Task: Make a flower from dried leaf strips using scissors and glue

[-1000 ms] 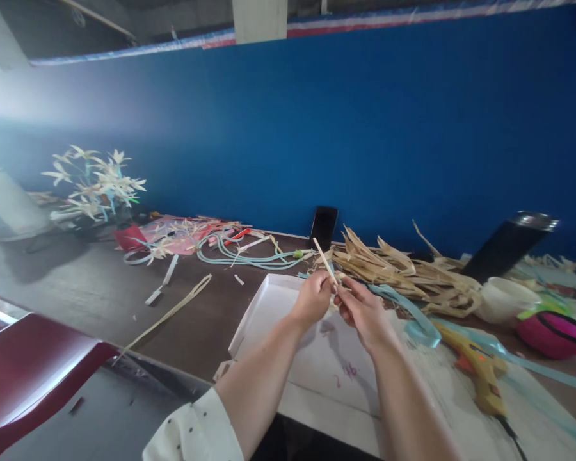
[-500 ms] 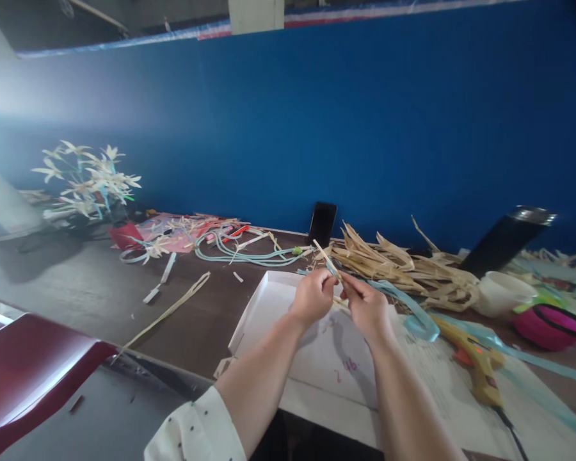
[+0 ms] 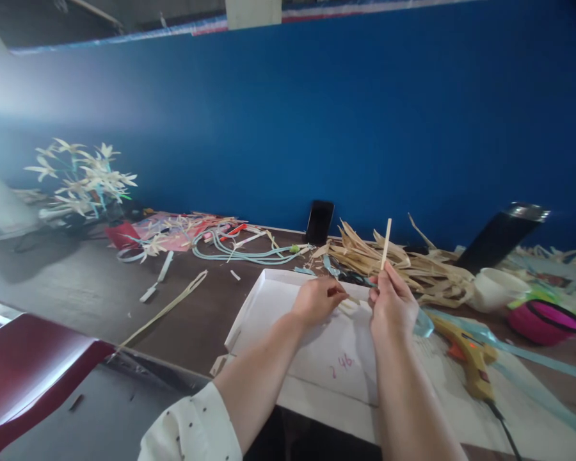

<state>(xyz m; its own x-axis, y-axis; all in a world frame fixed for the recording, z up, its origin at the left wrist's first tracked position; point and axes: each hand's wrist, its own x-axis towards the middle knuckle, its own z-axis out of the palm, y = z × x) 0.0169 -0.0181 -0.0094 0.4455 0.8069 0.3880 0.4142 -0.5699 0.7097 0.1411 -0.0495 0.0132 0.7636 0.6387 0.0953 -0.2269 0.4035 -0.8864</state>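
Note:
My right hand (image 3: 392,298) is closed round a thin pale stick (image 3: 386,243), which stands nearly upright above the fingers. My left hand (image 3: 319,299) is pinched over a shallow white box lid (image 3: 312,378) marked with red writing. A small pale sliver shows at the left fingertips, too small to name. Beside them, short pale strips (image 3: 348,308) lie in the lid. A light blue ribbon (image 3: 423,325) runs out from behind my right hand; whether the hand holds it I cannot tell.
A yellow glue gun (image 3: 477,368) with a cord lies at the right. Behind are dried husks (image 3: 360,253), a phone (image 3: 319,221), a tilted black flask (image 3: 502,237) and a white cup (image 3: 496,291). Pale flowers (image 3: 93,173) stand at the far left, near blue cords (image 3: 249,257).
My hands have moved apart. The right went right with the stick, which now points up instead of leaning left. My left hand came slightly lower, over the lid.

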